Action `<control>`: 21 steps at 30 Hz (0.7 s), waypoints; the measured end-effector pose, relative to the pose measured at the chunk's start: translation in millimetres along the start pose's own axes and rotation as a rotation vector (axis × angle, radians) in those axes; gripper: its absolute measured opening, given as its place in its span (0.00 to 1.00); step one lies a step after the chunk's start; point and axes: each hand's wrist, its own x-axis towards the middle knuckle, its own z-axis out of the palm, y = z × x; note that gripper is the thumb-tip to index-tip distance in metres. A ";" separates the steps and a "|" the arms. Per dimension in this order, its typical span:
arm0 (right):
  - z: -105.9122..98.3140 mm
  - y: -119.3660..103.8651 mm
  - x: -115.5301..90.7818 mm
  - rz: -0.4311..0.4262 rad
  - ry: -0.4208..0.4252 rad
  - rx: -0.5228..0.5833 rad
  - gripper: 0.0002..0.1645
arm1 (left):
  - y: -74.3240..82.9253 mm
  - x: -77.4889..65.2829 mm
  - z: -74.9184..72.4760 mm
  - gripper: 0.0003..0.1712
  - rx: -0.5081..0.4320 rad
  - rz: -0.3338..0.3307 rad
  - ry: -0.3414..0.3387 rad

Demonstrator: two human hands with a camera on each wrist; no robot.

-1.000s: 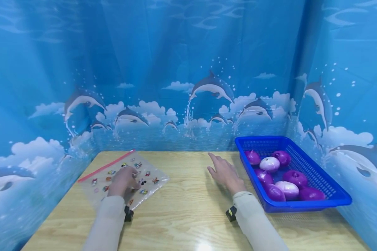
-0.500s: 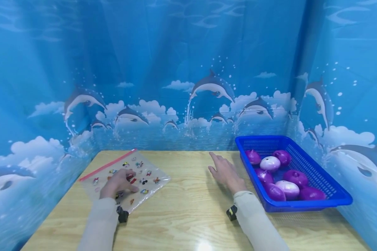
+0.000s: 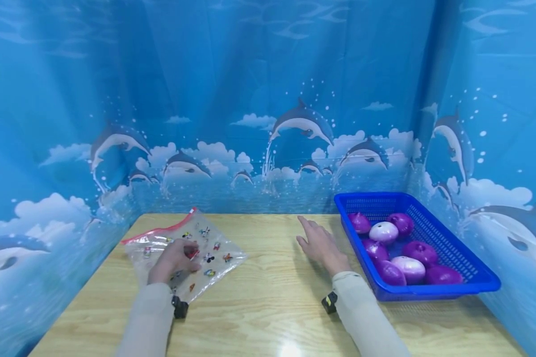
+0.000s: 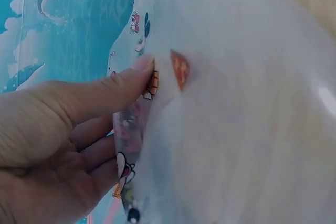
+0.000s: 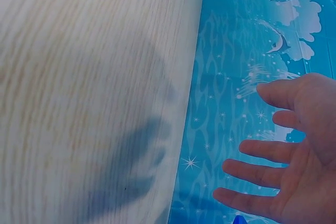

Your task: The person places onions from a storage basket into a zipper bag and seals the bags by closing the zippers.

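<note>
A clear zip bag [image 3: 216, 260] printed with small cartoon figures lies at the left of the table, its red zip edge buckled. My left hand [image 3: 171, 260] pinches a fold of it near the middle. In the left wrist view, the thumb of my left hand [image 4: 63, 129] presses the plastic from one side, the other fingers curling behind the bag [image 4: 226, 135]. Over the table's middle right, my right hand [image 3: 321, 248] hovers with nothing in it. Its fingers are spread and fairly straight, as the right hand [image 5: 299, 166] shows in the right wrist view.
A blue plastic basket [image 3: 437, 294] stands at the right, holding several purple onions [image 3: 420, 254] and a few white-and-purple ones [image 3: 408, 269]. The pale wooden table [image 3: 259, 307] ends at a blue curtain [image 3: 250, 99] printed with dolphins, which surrounds it on three sides.
My left hand has shifted its hold and gathered the bag's plastic between thumb and fingers. The bag has slid slightly right, its straight zip edge now bent. The right hand stays still.
</note>
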 end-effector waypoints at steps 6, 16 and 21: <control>-1.7 -0.5 -1.0 0.001 0.001 -0.003 0.39 | -1.3 3.6 5.9 0.33 -0.013 0.016 0.029; -3.2 -1.2 -0.9 -0.002 0.009 -0.004 0.39 | 1.3 0.9 10.0 0.14 -0.052 0.027 0.107; -4.2 -1.5 -1.0 0.002 0.011 -0.006 0.39 | 3.4 1.4 10.0 0.12 -0.074 -0.021 0.114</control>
